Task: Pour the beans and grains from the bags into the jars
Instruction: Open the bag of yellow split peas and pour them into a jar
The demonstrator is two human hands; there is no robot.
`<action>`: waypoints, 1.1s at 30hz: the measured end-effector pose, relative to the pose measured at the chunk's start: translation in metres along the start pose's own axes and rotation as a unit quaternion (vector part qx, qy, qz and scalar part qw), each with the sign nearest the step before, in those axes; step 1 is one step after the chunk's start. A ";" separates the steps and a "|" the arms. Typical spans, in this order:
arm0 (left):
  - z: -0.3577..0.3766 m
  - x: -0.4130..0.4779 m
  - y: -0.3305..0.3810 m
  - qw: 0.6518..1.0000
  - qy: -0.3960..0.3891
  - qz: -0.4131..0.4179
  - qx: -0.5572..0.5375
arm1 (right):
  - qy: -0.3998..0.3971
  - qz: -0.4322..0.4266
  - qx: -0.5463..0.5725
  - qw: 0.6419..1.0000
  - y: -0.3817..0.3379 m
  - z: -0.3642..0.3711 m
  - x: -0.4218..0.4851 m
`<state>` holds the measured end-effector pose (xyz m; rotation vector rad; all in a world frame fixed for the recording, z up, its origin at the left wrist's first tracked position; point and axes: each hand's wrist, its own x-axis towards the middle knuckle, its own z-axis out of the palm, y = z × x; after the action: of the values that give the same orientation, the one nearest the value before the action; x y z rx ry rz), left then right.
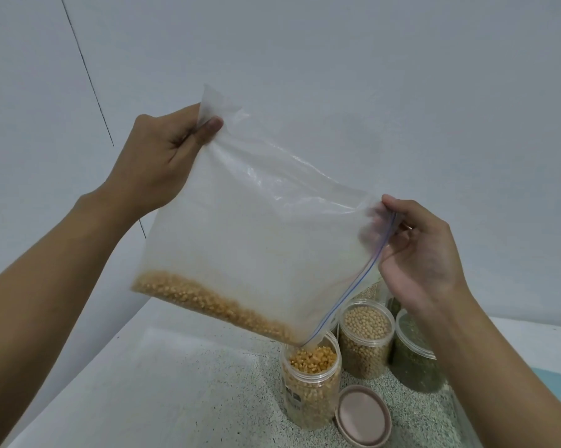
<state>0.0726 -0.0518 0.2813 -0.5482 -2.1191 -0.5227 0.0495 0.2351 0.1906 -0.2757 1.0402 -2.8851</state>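
Observation:
A large clear zip bag (pixel 250 221) hangs tilted in the air, with a band of yellow corn kernels (pixel 208 305) along its lower edge. My left hand (pixel 162 156) pinches its upper corner. My right hand (pixel 424 250) pinches the zip edge at the right. The bag's lowest corner sits right over the mouth of a clear jar (pixel 310 383) that is nearly full of the same yellow kernels.
A pink lid (pixel 363 415) lies flat on the speckled counter (pixel 208 399) beside the corn jar. Behind stand a jar of pale round beans (pixel 366 337) and a jar of green grains (pixel 415 357). A white wall rises behind them.

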 end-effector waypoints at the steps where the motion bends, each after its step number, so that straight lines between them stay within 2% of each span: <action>1: 0.001 0.000 0.000 1.000 0.000 -0.002 -0.001 | 0.002 -0.001 0.001 1.000 0.000 0.000 0.000; 12: 0.010 -0.002 -0.003 0.999 0.006 -0.032 0.005 | -0.003 0.001 0.001 1.000 -0.006 -0.006 0.002; 33: -0.003 0.003 0.010 0.999 -0.022 -0.028 -0.015 | 0.008 0.022 0.034 0.999 0.004 -0.003 -0.003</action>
<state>0.0784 -0.0442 0.2872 -0.5216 -2.1771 -0.5792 0.0515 0.2344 0.1858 -0.2234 0.9365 -2.8803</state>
